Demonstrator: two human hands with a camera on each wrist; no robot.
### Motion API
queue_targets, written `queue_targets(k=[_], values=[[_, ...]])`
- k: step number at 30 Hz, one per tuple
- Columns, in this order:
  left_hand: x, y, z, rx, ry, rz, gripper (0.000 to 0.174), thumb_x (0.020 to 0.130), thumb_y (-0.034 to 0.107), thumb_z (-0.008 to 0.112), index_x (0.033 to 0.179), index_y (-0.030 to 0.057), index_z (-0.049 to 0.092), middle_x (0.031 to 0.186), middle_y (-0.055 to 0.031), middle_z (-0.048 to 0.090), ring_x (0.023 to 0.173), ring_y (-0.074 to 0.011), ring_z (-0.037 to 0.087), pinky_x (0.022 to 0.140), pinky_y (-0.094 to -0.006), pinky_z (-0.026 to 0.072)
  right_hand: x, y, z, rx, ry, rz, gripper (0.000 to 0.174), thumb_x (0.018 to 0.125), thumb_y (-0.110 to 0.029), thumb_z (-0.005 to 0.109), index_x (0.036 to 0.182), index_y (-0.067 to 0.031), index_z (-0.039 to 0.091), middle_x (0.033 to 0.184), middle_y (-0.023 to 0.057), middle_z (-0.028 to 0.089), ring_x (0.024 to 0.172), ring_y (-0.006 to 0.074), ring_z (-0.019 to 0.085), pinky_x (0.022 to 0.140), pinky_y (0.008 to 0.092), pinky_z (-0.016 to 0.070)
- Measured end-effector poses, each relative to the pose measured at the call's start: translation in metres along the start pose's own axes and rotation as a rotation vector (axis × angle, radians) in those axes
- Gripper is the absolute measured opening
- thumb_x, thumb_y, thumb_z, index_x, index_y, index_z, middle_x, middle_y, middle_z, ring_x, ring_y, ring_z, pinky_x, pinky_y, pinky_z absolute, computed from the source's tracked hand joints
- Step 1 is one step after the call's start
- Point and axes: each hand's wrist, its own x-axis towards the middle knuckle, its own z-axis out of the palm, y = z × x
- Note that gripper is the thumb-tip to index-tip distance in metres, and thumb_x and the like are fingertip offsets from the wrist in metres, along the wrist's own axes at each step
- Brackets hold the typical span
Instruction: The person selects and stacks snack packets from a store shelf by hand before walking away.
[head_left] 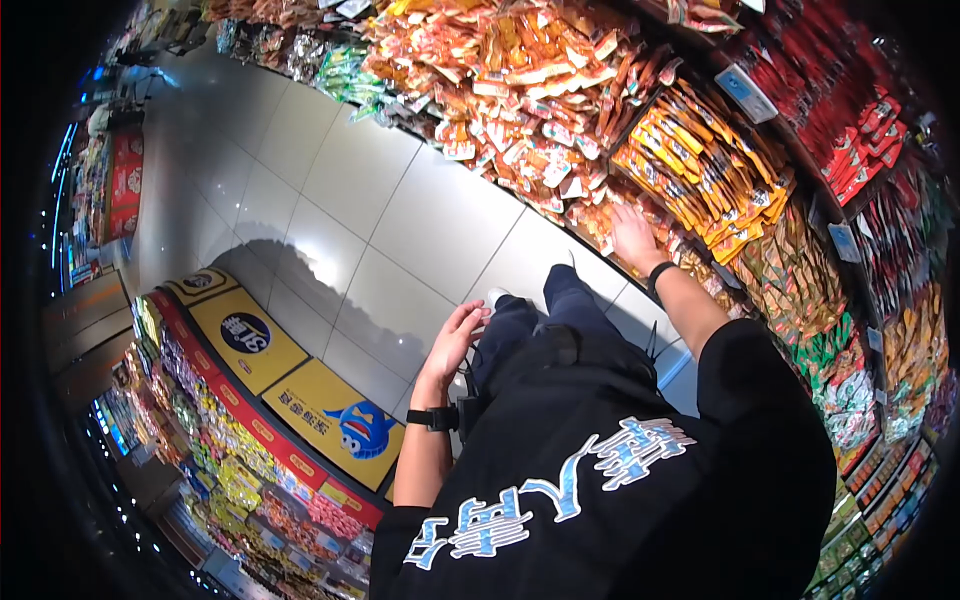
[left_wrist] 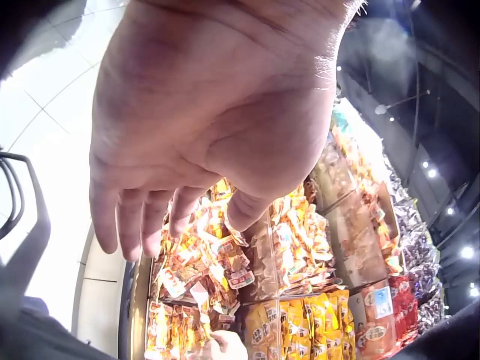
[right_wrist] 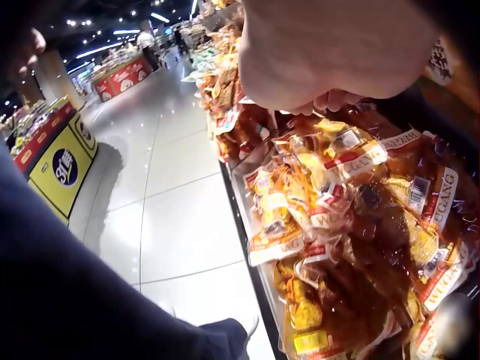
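Your left hand (head_left: 455, 345) hangs with its grip loose, apart from the orange packets (right_wrist: 315, 187). Your right hand (head_left: 632, 242) is down on those orange packets; honestly can't tell if its grip has one. Yellow packets (head_left: 690, 150) sit right beside the orange ones, red packets (head_left: 868, 145) past them. Yellow-sided desk (head_left: 245, 333)'s across the floor (head_left: 415, 225) from the orange packets.

Two wrist straps (head_left: 430, 418), one cartoon fish (head_left: 362, 430), one black shirt (head_left: 640, 520) and uncountably many packets (head_left: 695, 155) appear.
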Motion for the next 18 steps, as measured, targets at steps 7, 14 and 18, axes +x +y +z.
queue_targets(k=[7,14,18], values=[[0.023,0.043,-0.055,-0.042,-0.029,0.083,0.041,0.102,0.028,0.047,0.134,0.0031,0.048,0.125,-0.0099,0.061,0.115,-0.0199,0.057,0.098,-0.0349,0.0435,0.023,-0.031,-0.042,0.077,-0.199,0.178,0.034,0.084,-0.016,0.055,0.114,-0.0007,0.058,0.121,0.0178,0.059,0.118,0.0312,0.053,0.102,0.042,0.0407],[0.077,0.111,-0.143,-0.046,-0.144,0.197,0.038,0.102,0.026,0.047,0.132,0.0035,0.05,0.123,-0.0091,0.062,0.112,-0.018,0.059,0.094,-0.0318,0.0451,0.063,-0.14,-0.129,0.386,0.246,0.03,0.02,0.088,-0.018,0.058,0.101,-0.0038,0.065,0.091,0.016,0.065,0.09,0.0344,0.063,0.082,0.0439,0.0502],[0.101,0.161,-0.2,0.029,-0.205,0.207,0.038,0.102,0.027,0.047,0.132,0.0036,0.05,0.123,-0.0079,0.062,0.112,-0.0168,0.059,0.094,-0.0308,0.0446,0.128,-0.208,-0.204,0.296,0.628,0.004,0.022,0.084,-0.015,0.065,0.104,-0.0048,0.062,0.097,0.0143,0.063,0.096,0.0337,0.06,0.088,0.0437,0.0461]])
